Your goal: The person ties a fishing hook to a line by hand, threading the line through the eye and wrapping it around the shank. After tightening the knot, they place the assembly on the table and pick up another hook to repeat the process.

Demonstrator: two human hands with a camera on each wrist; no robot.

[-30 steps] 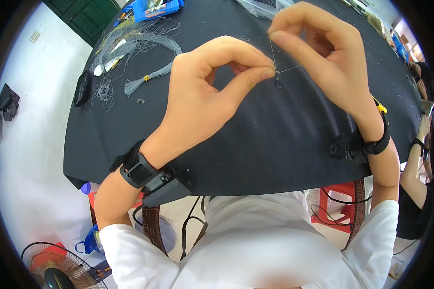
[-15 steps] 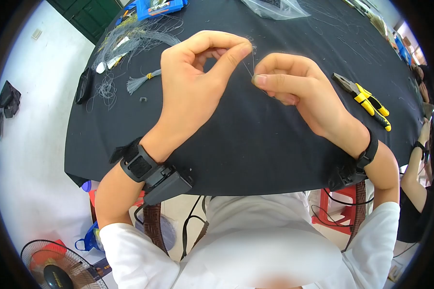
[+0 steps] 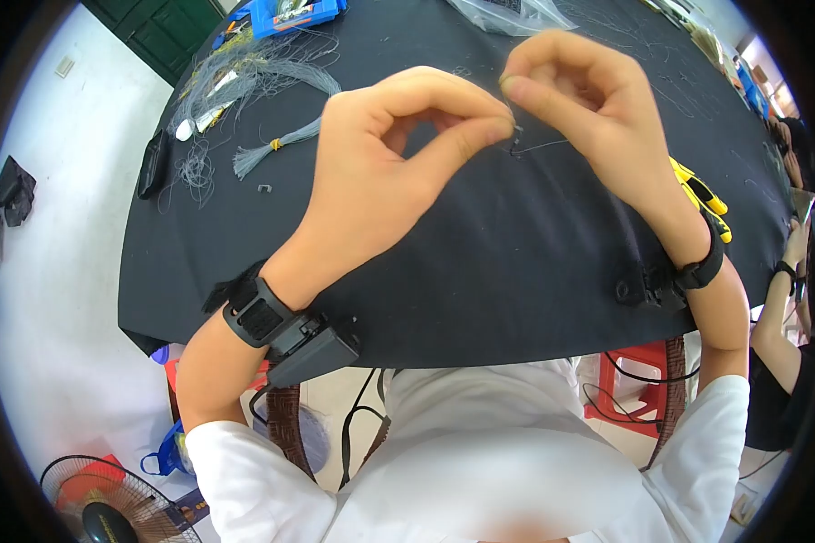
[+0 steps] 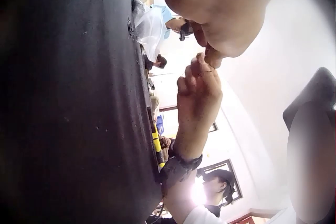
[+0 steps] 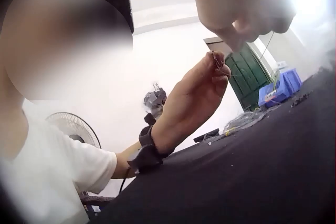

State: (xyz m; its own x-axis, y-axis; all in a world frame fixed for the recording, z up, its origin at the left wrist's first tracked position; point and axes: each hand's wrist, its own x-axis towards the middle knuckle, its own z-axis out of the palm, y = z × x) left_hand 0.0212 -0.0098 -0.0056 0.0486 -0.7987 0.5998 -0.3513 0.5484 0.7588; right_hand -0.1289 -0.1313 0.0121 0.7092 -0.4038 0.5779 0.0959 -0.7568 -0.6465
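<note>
Above the dark cloth, my left hand (image 3: 371, 172) pinches a small dark metal piece (image 3: 516, 140) between thumb and forefinger. In the right wrist view this metal piece (image 5: 217, 61) shows at the left fingertips. A thin pale line (image 3: 543, 145) runs from beside it toward my right hand (image 3: 598, 113). The right hand's thumb and forefinger are pinched together on the thin line, close by the left fingertips. In the left wrist view, the right hand (image 4: 199, 100) comes up from below to meet the left fingertips. The line's exact path between the fingers is too fine to follow.
Yellow-handled pliers (image 3: 702, 199) lie partly behind my right wrist. A bundle of pale line (image 3: 258, 158) with a yellow tie, tangled line (image 3: 254, 77), a small clip (image 3: 264, 189) and a black case (image 3: 153, 166) lie left. Farther back are a blue tray (image 3: 312, 18) and plastic bag (image 3: 525, 16).
My right hand was lower, holding the line below the left hand, half a second ago; it has risen up and right, covering part of the pliers. My left hand has shifted right and slightly down.
</note>
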